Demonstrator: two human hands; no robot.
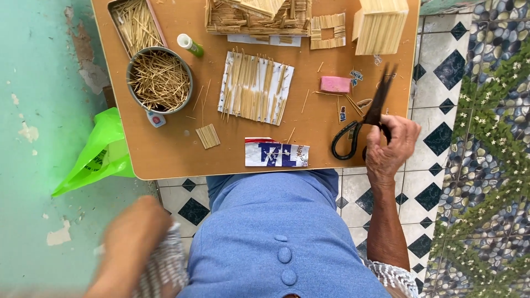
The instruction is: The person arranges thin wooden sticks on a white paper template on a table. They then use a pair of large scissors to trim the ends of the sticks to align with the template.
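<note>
Right now the right hand (pixel 389 146) grips a pair of black scissors (pixel 364 118) at the right edge of the wooden surface (pixel 171 154), fingers closed through and around the looped handles while the blades point up and away, their tips slightly parted. The left hand (pixel 132 237) is off the surface, low beside the blue-clad lap, blurred against a patterned sleeve; whether it is spread or closed I cannot tell. The scissors look stiff and fairly light, with smooth handles, so the loops are the safe place to hold them, well clear of the sharp blades. Just beside the blades lies a small pink block (pixel 335 84), with a few loose sticks scattered about it. Toward the middle rests a white card covered with thin sticks laid side by side (pixel 255 87); these look brittle and feather-light, likely to snap or shift if pressed, and are best pinched gently along their length. Nearer the body sits a printed paper strip (pixel 276 155) and a small bundle of short sticks (pixel 208 136). Farther left stands a round metal bowl full of sticks (pixel 159 80), a glue tube (pixel 190 44) near it, and at the far edge stick-built house parts (pixel 258 16). A green plastic bag (pixel 96 154) hangs off the surface's left side.
</note>
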